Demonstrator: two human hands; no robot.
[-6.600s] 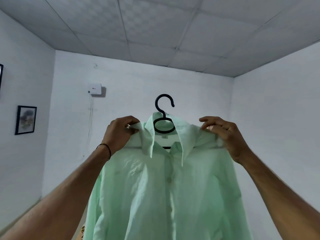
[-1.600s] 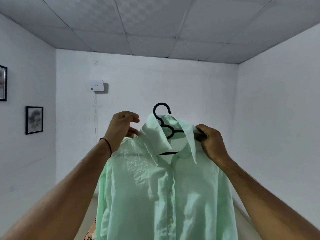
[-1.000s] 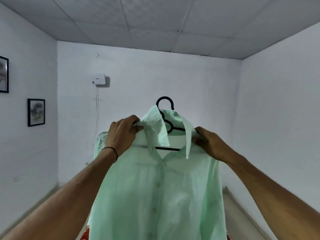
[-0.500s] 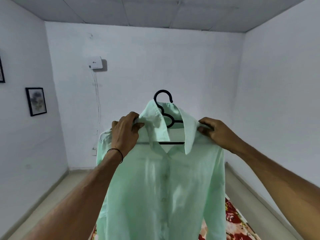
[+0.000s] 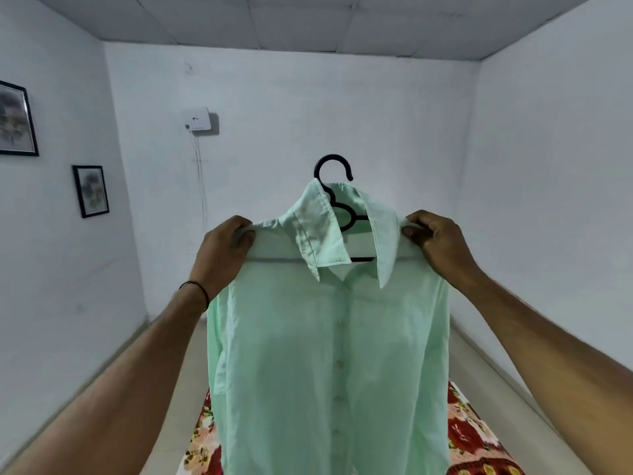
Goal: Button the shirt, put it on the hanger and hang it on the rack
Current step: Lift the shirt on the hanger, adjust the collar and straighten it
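A mint green shirt (image 5: 329,354) hangs in front of me on a black hanger (image 5: 334,169), its front closed along a row of small buttons. The hanger's hook sticks up above the collar; its bar shows through the open collar. My left hand (image 5: 222,255) grips the shirt's left shoulder over the hanger's end. My right hand (image 5: 435,241) pinches the right shoulder. Both hands hold the shirt up in the air at about the same height. No rack is in view.
A flowered red cloth (image 5: 472,437) lies low behind the shirt. White walls close the room on three sides. Two framed pictures (image 5: 90,190) hang on the left wall, and a small white box (image 5: 198,118) with a cable sits on the far wall.
The view has tilted down, showing more floor and the flowered cloth. My hands have spread outward along the shoulders, and the shirt now hangs squarer on the hanger.
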